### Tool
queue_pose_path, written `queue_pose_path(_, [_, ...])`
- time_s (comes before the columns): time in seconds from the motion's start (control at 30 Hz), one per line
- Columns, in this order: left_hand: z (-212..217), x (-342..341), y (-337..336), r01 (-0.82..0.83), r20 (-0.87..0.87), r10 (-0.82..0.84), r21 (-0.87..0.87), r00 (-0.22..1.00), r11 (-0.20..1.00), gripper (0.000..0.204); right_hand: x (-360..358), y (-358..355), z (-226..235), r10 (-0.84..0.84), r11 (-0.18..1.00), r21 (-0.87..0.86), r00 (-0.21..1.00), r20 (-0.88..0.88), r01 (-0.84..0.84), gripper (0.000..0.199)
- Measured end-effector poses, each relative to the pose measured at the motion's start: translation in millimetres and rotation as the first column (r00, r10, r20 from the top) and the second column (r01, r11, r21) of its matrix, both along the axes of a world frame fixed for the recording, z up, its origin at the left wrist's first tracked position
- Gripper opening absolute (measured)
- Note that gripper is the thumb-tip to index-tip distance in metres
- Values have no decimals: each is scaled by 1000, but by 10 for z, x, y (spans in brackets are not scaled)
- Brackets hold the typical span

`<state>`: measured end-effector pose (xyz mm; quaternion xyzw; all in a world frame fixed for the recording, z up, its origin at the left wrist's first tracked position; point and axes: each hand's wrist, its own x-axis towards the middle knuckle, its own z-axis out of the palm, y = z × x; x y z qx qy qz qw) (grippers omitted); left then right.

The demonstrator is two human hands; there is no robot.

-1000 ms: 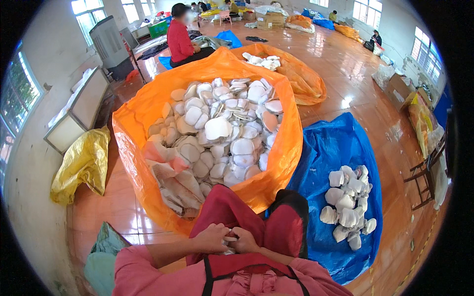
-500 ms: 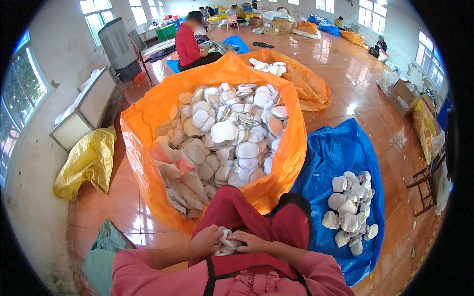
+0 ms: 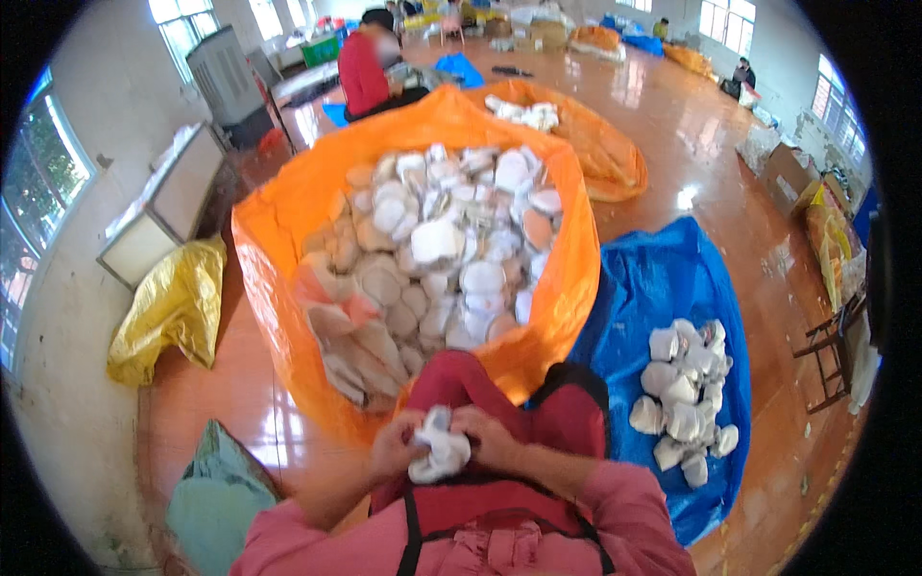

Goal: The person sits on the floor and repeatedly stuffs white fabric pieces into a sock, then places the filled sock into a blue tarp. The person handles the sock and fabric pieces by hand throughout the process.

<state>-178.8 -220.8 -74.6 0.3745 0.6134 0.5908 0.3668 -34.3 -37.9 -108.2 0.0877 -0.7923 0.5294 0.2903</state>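
Head view: we see left hand [image 3: 396,447] and right hand [image 3: 486,440], half-curled, gripping a white fabric piece [image 3: 441,457], nearer than the orange sack [image 3: 569,274].

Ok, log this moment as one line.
left hand: holding white piece | right hand: holding same piece | front: orange sack, pale pads inside | right side: blue sheet under white bundles

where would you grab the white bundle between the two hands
Probably its lower bulge, from above on the body side: that part of the white bundle sticks out uncovered, while the left hand and right hand hold its sides.
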Motion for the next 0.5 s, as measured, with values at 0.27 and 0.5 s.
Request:
queue_pose_path(0.27, [-499, -158, 566, -96, 42, 93, 88, 995, 991, 41, -176, 450, 171, -198, 977, 117, 965, 172, 180, 37])
queue_pose_path(0.5, [-381, -305, 631, -80, -381, 97, 61, 920, 995, 38, -383, 414, 121, -268, 944, 253, 940, 213, 212, 29])
